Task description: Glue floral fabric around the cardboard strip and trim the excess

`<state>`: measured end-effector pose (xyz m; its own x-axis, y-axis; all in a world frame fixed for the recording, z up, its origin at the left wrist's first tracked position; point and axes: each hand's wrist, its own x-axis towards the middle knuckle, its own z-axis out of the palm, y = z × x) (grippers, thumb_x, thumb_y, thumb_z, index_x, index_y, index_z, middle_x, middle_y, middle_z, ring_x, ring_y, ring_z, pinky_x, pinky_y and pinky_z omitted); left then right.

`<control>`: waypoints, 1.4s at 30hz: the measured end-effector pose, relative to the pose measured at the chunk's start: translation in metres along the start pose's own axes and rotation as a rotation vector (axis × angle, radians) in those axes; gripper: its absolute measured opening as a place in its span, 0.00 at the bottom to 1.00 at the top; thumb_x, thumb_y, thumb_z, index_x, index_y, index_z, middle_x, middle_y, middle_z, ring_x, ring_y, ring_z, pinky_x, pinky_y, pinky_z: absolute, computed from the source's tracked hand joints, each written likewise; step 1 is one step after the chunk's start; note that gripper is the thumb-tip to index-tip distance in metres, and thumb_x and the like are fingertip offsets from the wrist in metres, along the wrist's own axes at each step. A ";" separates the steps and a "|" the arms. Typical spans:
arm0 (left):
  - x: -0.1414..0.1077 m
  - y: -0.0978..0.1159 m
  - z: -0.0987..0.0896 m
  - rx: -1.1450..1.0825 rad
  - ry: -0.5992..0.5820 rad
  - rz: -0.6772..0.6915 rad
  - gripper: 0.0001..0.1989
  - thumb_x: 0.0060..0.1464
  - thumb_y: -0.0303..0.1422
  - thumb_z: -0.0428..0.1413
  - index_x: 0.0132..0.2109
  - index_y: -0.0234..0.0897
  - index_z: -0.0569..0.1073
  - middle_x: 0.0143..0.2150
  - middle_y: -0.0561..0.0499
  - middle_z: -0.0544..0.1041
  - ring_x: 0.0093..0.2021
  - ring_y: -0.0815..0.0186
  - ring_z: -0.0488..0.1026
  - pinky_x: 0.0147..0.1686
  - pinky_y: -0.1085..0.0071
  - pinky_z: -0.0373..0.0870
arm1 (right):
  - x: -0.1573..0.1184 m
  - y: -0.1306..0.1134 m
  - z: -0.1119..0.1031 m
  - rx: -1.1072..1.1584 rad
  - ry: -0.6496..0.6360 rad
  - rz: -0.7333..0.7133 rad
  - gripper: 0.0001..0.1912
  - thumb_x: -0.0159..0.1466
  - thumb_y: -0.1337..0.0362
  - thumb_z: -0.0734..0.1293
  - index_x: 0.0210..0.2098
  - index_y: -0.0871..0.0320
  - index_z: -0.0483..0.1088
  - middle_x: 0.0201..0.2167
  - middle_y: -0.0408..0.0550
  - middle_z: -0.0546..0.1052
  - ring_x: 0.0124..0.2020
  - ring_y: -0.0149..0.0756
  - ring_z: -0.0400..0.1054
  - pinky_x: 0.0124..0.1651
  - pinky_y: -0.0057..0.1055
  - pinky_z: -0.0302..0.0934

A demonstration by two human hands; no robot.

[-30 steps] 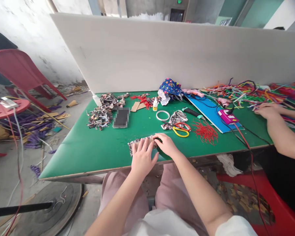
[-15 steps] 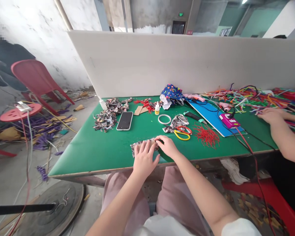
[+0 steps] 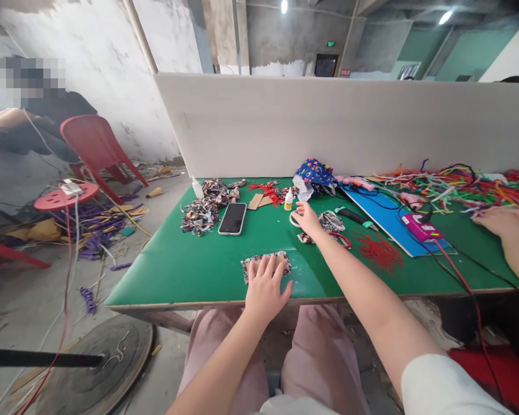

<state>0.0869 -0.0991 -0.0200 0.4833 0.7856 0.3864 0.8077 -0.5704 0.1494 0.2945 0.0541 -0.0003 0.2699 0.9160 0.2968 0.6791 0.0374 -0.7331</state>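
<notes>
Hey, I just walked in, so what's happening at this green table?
A person sits with the left hand laid flat on a piece of patterned cloth with cardboard on it, near the table's front edge. The right hand is farther out, beside a small bottle and a white ring; whether it touches the ring is unclear. To the right, a co-worker's hand is at a heap of colourful strips.

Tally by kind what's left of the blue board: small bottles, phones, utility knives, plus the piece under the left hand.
Small bottles, one white bottle and one yellow-labelled bottle: 2
Phone: 1
Utility knife: 1
Patterned fabric piece under the left hand: 1
Total: 5
</notes>
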 end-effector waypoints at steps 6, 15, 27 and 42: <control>0.000 0.000 0.000 -0.004 -0.013 -0.002 0.22 0.56 0.43 0.43 0.55 0.39 0.63 0.59 0.42 0.62 0.60 0.50 0.54 0.55 0.45 0.49 | 0.024 0.010 0.015 -0.111 -0.008 0.106 0.29 0.53 0.62 0.66 0.52 0.61 0.58 0.45 0.56 0.69 0.42 0.39 0.67 0.44 0.35 0.60; -0.002 0.000 0.001 0.000 -0.003 -0.006 0.22 0.56 0.43 0.43 0.54 0.40 0.64 0.59 0.43 0.62 0.60 0.50 0.55 0.55 0.45 0.49 | 0.032 0.008 0.023 -0.194 -0.010 0.134 0.30 0.53 0.60 0.65 0.54 0.59 0.57 0.46 0.55 0.70 0.42 0.40 0.67 0.42 0.33 0.59; 0.000 0.001 0.000 0.004 0.028 0.015 0.21 0.56 0.41 0.45 0.53 0.39 0.65 0.58 0.41 0.64 0.58 0.49 0.56 0.54 0.45 0.51 | 0.013 0.005 0.011 -0.277 0.006 0.094 0.30 0.54 0.63 0.64 0.55 0.59 0.56 0.46 0.55 0.70 0.46 0.41 0.66 0.45 0.34 0.59; 0.000 0.001 0.000 0.004 0.044 0.013 0.20 0.55 0.41 0.45 0.53 0.39 0.66 0.57 0.41 0.64 0.58 0.49 0.57 0.53 0.46 0.51 | 0.015 -0.001 -0.004 -0.419 0.036 0.012 0.33 0.54 0.61 0.65 0.57 0.61 0.53 0.48 0.59 0.69 0.48 0.48 0.64 0.47 0.39 0.58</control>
<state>0.0880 -0.0998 -0.0197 0.4786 0.7664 0.4284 0.8027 -0.5797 0.1402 0.3003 0.0666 0.0077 0.2982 0.9005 0.3165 0.8927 -0.1457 -0.4265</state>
